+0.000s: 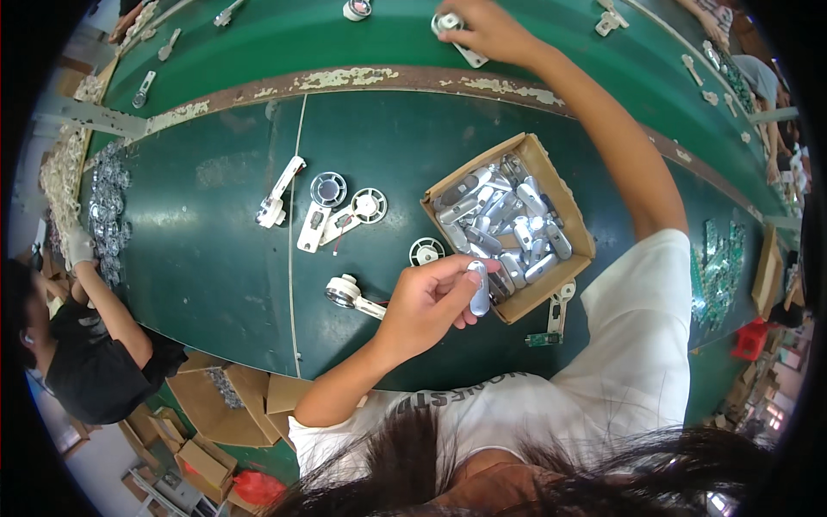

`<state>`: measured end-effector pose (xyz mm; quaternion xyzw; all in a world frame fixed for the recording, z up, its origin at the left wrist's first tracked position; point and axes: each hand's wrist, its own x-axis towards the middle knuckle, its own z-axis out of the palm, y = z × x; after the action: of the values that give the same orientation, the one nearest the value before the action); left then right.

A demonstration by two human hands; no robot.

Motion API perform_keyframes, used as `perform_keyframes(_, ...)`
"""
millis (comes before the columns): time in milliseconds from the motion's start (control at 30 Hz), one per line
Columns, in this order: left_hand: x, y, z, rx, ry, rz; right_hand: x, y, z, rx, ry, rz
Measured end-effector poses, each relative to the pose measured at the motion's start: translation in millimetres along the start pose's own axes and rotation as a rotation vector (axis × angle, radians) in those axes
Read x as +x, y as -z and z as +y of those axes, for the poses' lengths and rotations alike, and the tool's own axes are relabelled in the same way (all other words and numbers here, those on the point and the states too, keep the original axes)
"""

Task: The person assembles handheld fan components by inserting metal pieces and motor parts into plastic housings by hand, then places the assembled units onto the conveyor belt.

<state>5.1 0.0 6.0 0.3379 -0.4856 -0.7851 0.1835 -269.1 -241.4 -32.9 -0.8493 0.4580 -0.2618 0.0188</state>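
Note:
My left hand is closed around a silver oblong cover, pinched between thumb and fingers just in front of a cardboard box. That box holds many similar silver covers. My right arm stretches far over the bench's raised edge, and my right hand grips a white part with a round head and flat arm over the green belt. Close to my left hand lie a white spoked ring and a white arm with a silver round head.
More white round-headed parts lie left of the box. A white arm with a green circuit board sits at its near right. Clear plastic pieces and circuit boards line the sides. A co-worker works at left.

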Motion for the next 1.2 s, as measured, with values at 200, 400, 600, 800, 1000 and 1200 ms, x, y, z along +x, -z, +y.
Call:
perform_keyframes(200, -6.1, -0.4, -5.4, -0.078, -0.032, -0.010, -60.8, 93.2, -178.6, 0.845, -0.572, 0.075)
perform_keyframes(400, -1.9, -8.9, -9.2, -0.048, -0.051, -0.008, -137.3, 73.5, -233.9, 0.753, -0.279, -0.102)
perform_keyframes(600, -3.2, -9.3, -12.9, -0.094, 0.046, -0.034, -141.8, 63.4, -231.4, 0.752, -0.344, -0.148)
perform_keyframes(800, -3.1, -6.1, -15.0, -0.527, 0.130, -0.104, -145.7, 53.9, -230.0, 0.699, -0.340, -0.154)
perform_keyframes(1000, -10.0, -6.3, -11.6, -0.066, -0.074, -0.185, -146.7, 59.5, -233.0, 0.650, -0.305, -0.238)
perform_keyframes(1200, -11.9, -14.4, -6.3, 0.012, -0.320, -0.196, -150.4, 52.8, -236.1, 0.831, -0.191, -0.030)
